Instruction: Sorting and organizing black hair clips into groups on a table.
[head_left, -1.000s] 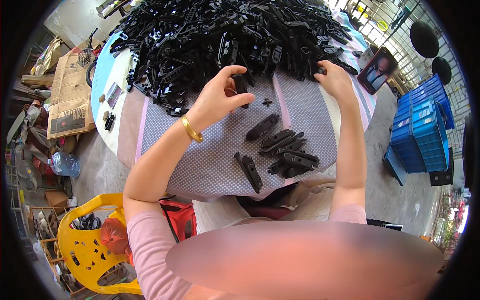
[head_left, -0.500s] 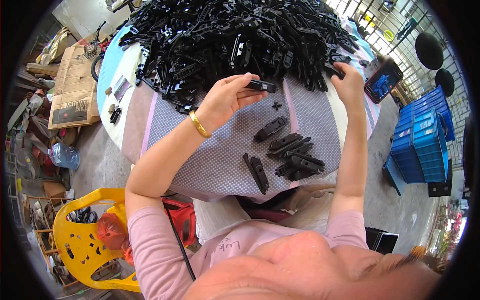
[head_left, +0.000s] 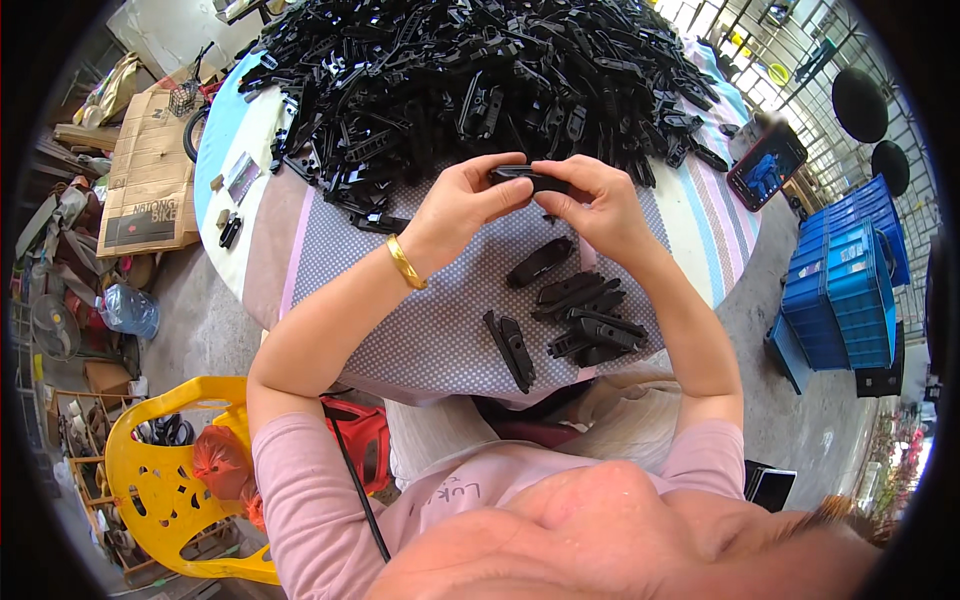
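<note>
A slim black plastic part (head_left: 537,181) is pinched between my two hands above the cloth, in front of the big pile. My left hand (head_left: 462,208), with a gold bangle at its wrist, grips one end between thumb and fingers. My right hand (head_left: 606,212) closes on the other end; whether it also holds a second piece is hidden by the fingers. Just below the hands lies a single long black part (head_left: 540,262). Nearer to me is a small heap of similar black parts (head_left: 597,320), with a pair of parts (head_left: 510,350) to its left.
A large pile of black plastic pieces (head_left: 420,80) covers the table's far side. A phone (head_left: 767,160) stands at the right table edge. Blue crates (head_left: 845,290) are on the floor at right. A yellow chair (head_left: 150,480) with a red bag (head_left: 222,462) stands at left.
My right hand has come from the pile's right edge to meet the left hand at the black part. The left hand has turned slightly and now holds the part with its thumb nearer me.
</note>
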